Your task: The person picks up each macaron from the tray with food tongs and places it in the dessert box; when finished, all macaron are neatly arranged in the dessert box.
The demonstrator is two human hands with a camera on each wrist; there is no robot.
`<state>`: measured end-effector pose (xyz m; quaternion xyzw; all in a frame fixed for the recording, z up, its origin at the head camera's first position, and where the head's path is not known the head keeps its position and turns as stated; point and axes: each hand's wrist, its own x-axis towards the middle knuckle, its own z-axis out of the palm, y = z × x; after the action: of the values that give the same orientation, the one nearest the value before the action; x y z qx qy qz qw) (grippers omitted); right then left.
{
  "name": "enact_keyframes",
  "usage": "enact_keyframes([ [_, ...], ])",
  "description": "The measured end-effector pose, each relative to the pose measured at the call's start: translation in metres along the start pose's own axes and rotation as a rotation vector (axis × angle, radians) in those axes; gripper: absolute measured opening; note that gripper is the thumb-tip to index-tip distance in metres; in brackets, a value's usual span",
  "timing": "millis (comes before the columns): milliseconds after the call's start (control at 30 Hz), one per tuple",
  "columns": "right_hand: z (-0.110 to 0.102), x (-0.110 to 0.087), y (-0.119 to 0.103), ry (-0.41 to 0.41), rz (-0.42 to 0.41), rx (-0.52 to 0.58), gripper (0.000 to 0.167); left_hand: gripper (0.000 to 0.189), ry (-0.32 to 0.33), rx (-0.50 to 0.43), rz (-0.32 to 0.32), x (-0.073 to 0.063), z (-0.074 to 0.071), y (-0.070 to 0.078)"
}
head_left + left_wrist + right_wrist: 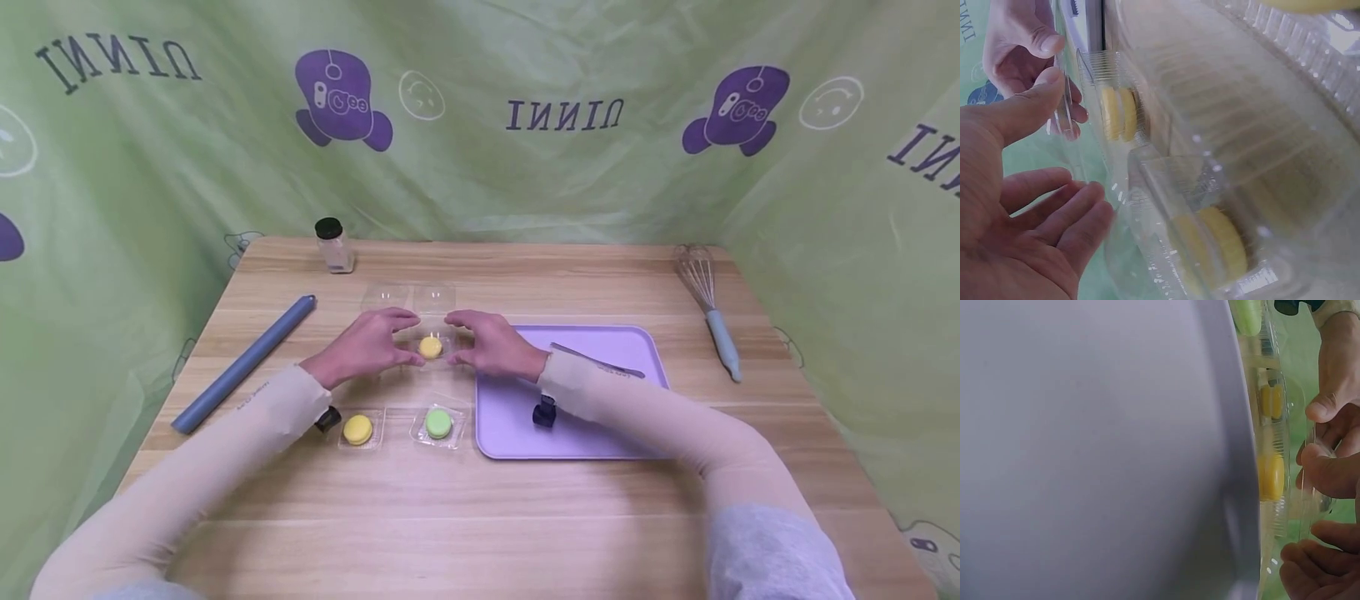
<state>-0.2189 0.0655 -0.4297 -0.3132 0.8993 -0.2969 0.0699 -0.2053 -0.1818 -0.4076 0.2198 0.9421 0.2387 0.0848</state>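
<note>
My left hand and right hand face each other over a clear plastic container with a yellow macaron. A clear plastic lid lies between the thumbs and fingers of both hands, above the macarons; its outline is hard to see. In the left wrist view two yellow macarons, one nearer and one farther, sit in clear compartments; my left hand hides one from the head view. Closer to me are another yellow macaron and a green macaron, each in clear plastic.
A purple tray lies under my right forearm, carrying thin metal tongs or a similar tool. At the left is a blue-grey rolling pin; behind it stands a black-capped jar. A whisk lies at the right. Clear domes stand beyond my hands.
</note>
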Motion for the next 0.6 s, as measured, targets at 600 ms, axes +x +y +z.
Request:
enact_keyframes([
  [600,0.0066,0.0014,0.0044,-0.026,-0.034,-0.059,0.070,0.076,-0.054,0.108,-0.002,0.0031,0.0064,0.0044],
])
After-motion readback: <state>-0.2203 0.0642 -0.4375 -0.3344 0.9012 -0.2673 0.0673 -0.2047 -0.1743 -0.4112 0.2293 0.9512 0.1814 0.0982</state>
